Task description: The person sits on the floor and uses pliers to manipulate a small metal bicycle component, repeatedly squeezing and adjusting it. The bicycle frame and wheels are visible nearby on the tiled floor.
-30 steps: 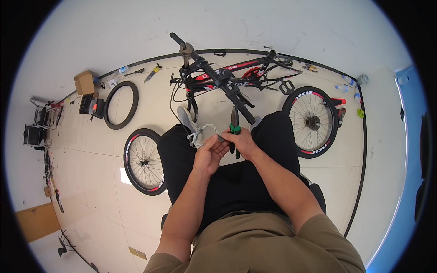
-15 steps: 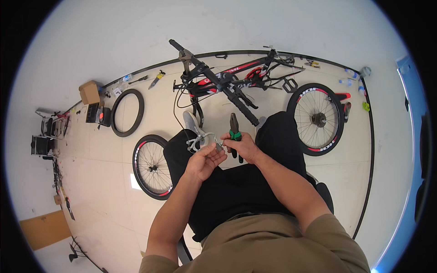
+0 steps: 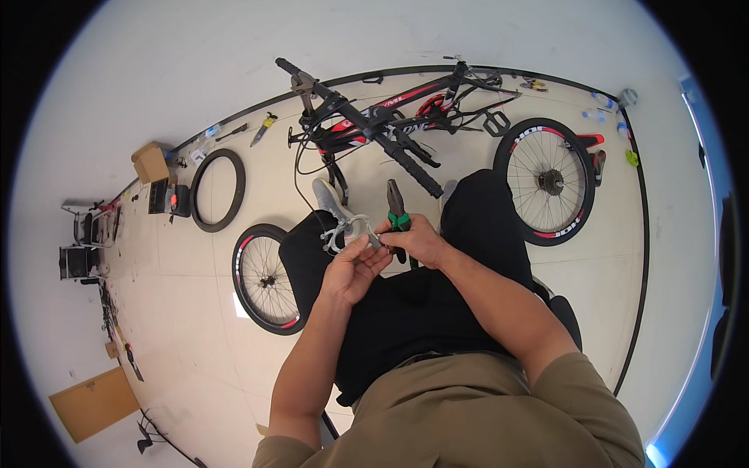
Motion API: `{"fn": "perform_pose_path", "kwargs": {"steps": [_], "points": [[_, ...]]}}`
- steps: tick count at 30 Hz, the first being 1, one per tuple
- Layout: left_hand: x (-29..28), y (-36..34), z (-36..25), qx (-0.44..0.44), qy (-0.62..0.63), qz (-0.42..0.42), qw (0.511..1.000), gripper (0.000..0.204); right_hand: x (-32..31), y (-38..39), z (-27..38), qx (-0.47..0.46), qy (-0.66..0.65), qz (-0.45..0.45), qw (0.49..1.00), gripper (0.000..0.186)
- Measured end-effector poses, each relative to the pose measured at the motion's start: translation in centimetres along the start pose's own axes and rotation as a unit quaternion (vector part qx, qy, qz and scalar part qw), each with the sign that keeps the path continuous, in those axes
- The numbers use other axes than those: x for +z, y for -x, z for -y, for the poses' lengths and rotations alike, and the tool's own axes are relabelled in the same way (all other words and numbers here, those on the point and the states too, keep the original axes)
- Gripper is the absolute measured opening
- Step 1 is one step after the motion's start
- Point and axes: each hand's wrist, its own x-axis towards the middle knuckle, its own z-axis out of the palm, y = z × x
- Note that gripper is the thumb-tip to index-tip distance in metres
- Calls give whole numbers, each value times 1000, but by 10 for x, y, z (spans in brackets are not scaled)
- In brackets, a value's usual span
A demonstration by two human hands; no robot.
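My left hand (image 3: 355, 271) is closed on a silver bicycle brake caliper (image 3: 337, 232) above my lap. The caliper's curved arms point away to the left, by my left knee. In the palm of my right hand (image 3: 419, 241) is a pair of pliers (image 3: 396, 203) with green and black handles, jaws pointing away from me. The thumb and fingertips of that hand also meet at the near end of the caliper, beside my left fingers; what they pinch there is too small to make out. A dark cable (image 3: 303, 187) runs from the handlebar (image 3: 367, 125) down toward the caliper.
A red and black bike frame (image 3: 402, 99) lies ahead near the wall. A front wheel (image 3: 268, 279) is at left, a rear wheel (image 3: 544, 182) with cassette at right. Farther left are a loose tyre (image 3: 218, 190) and a cardboard box (image 3: 152, 162). Bottles (image 3: 594, 115) lie far right.
The whole view has shifted slightly, with the bike frame and rear wheel now higher in the picture. Both hands keep nearly the same hold on the caliper and pliers.
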Motion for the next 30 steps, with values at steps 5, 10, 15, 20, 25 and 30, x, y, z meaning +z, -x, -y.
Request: {"fn": "perform_pose_path", "kwargs": {"steps": [5, 10, 15, 20, 25, 30], "points": [[0, -1, 0, -2, 6, -1, 1000, 23, -2, -2, 0, -6, 29, -1, 1000, 17], [4, -1, 1, 5, -2, -4, 1000, 20, -5, -5, -7, -3, 43, -4, 999, 15], [3, -2, 4, 16, -8, -3, 1000, 17, -4, -6, -5, 17, 82, -25, 996, 16], [7, 0, 4, 24, -5, -4, 1000, 16, -5, -8, -10, 11, 106, -37, 994, 21], [5, -2, 4, 26, -11, -1, 1000, 16, -5, -8, -12, -5, 164, -60, 985, 23], [4, -4, 4, 26, -8, -3, 1000, 18, -2, -8, -10, 6, 61, -57, 997, 22]]}}
